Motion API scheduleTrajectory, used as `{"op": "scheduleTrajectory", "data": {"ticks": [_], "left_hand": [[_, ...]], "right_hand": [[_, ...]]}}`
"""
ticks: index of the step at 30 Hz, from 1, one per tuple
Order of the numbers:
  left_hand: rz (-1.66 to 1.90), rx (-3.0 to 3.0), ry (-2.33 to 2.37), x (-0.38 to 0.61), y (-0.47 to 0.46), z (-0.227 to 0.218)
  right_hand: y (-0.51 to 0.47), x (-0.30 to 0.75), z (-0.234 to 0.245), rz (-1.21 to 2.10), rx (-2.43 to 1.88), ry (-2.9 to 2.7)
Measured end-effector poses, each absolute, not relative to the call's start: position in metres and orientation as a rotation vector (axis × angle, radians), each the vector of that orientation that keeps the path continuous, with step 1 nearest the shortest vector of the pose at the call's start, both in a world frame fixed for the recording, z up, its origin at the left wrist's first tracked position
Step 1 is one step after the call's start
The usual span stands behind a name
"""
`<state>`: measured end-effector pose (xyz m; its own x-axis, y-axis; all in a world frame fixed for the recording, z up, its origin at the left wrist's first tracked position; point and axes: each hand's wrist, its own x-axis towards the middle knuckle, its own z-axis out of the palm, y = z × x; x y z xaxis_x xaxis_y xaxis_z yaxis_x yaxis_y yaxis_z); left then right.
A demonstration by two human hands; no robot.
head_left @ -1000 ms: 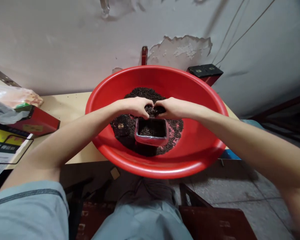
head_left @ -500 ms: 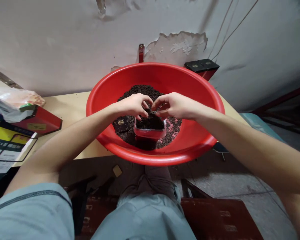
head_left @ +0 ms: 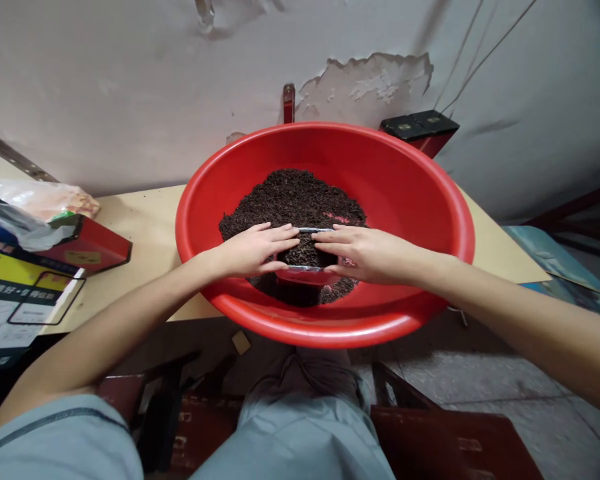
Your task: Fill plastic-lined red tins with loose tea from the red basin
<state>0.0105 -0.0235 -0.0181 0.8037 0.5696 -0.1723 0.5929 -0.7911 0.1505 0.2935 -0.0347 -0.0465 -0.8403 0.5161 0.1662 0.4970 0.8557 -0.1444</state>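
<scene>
A small red box [head_left: 303, 275] with a clear plastic liner at its rim stands in the large red basin [head_left: 405, 190], filled with dark loose bits like tea leaves [head_left: 307, 252]. A heap of the same dark leaves [head_left: 293, 193] covers the basin floor around and behind it. My left hand [head_left: 257, 250] lies at the left of the box opening, fingers stretched out over the rim. From the right, my right hand [head_left: 363, 250] reaches over the opposite side, its fingers also extended and slightly apart. Nothing shows held in either hand.
The basin rests on a pale wooden table [head_left: 150, 220]. At the left are a red box [head_left: 97, 243], a plastic bag [head_left: 45, 197] and a printed carton [head_left: 15, 300]. Behind the basin, a red and black box [head_left: 420, 127] leans by the peeling wall.
My hands have moved apart and lowered, from curled fingers meeting above the box to straight fingers across its two sides. The black lid-like piece seen at the left is out of sight.
</scene>
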Motion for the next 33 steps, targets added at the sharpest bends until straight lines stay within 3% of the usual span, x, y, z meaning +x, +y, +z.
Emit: {"op": "scheduleTrajectory", "data": {"ticks": [11, 22, 28, 33], "left_hand": [[-0.125, 3.065, 0.727, 0.005, -0.04, -0.026], [-0.172, 3.016, 0.92, 0.01, -0.047, -0.031], [0.159, 2.604, 1.149, 0.0, -0.025, -0.022], [0.125, 1.684, 1.468, 0.005, 0.001, -0.022]], "right_hand": [[-0.047, 0.295, -0.063, 0.1, -0.729, -2.891], [-0.056, 0.293, -0.072, 0.109, -0.568, -2.892], [-0.048, 0.29, -0.072, 0.175, -0.617, -2.858], [-0.043, 0.29, -0.071, 0.419, -0.692, -2.777]]}}
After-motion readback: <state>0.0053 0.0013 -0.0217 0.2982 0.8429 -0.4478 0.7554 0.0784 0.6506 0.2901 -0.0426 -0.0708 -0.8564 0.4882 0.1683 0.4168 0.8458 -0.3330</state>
